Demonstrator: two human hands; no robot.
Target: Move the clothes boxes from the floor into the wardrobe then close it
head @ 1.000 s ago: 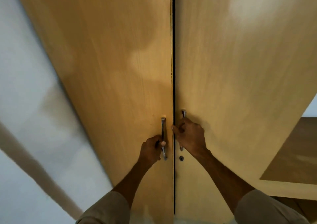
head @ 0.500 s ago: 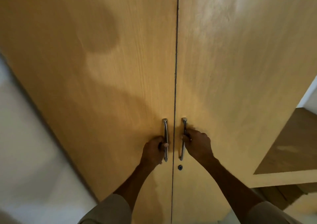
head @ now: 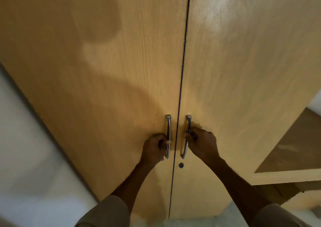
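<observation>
Stood before the wardrobe [head: 104, 87], both doors drawn together with only a thin dark seam between. Left hand [head: 153, 148] gripped the left handle [head: 168, 131]; right hand [head: 202, 143] gripped the right handle [head: 188, 124]. Keyhole [head: 181, 165] just below. Clothes boxes nowhere visible.

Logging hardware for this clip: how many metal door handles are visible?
2. The left handle is on the left door, gripped by the left hand; the right handle is on the right door, gripped by the right hand.
</observation>
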